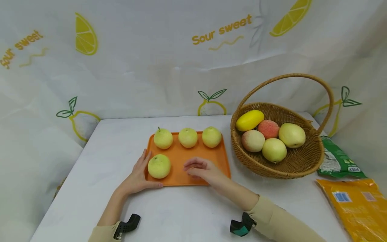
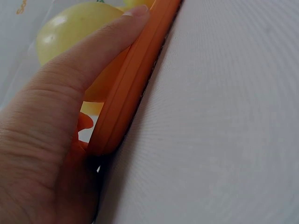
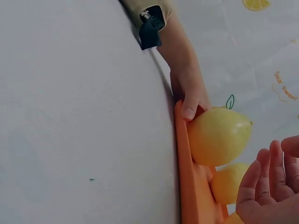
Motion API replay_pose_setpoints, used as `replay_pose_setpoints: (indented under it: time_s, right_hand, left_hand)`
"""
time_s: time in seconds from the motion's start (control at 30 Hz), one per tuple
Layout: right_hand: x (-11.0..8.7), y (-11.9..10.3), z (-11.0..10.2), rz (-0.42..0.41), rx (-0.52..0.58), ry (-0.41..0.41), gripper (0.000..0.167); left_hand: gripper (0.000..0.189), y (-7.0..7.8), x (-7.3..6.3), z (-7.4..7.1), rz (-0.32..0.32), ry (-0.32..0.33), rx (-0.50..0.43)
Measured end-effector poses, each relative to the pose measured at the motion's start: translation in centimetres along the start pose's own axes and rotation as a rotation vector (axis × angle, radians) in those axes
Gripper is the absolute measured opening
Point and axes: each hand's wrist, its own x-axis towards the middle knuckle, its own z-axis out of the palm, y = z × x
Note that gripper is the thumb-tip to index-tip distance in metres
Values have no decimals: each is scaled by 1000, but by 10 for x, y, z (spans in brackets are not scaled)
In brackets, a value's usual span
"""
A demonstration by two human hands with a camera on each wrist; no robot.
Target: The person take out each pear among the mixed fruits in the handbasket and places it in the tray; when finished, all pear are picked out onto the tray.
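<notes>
Nearest us, on the right of the white tabletop (image 1: 187,215), lies an orange packet (image 1: 359,208). Our left hand (image 1: 137,176) grips the near left corner of the orange tray (image 1: 181,155), thumb along the near rim, fingers against the left side. Our right hand (image 1: 202,169) hangs over the tray's right half, fingers loosely bent, holding nothing. Just beside our left hand, one yellow-green pear (image 1: 159,166) sits in the tray. Further right, a green packet (image 1: 338,158) lies beside a wicker basket (image 1: 254,164) of mixed fruit (image 1: 268,129). Along the tray's far side we see three more pears (image 1: 187,137) in a row, before a lemon-printed cloth (image 1: 151,84).
</notes>
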Motion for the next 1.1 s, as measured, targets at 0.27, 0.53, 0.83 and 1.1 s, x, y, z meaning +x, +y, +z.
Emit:
replay_pose_setpoints:
  time_s: [0.27, 0.53, 0.83, 1.1]
  right_hand:
    - [-19, -22, -21, -21, -73, -21, 28]
    - [-41, -42, -41, -52, -145, -61, 29]
    - [-64, -69, -63, -111, -330, -142, 25]
    - [-81, -92, -94, -150, -481, -150, 21]
  left_hand:
    - [131, 1, -2, -1, -6, -7, -21]
    - [130, 1, -2, 0, -3, -7, -14]
    - [129, 1, -2, 0, 8, -9, -12]
    - [129, 1, -3, -1, 5, -6, -13]
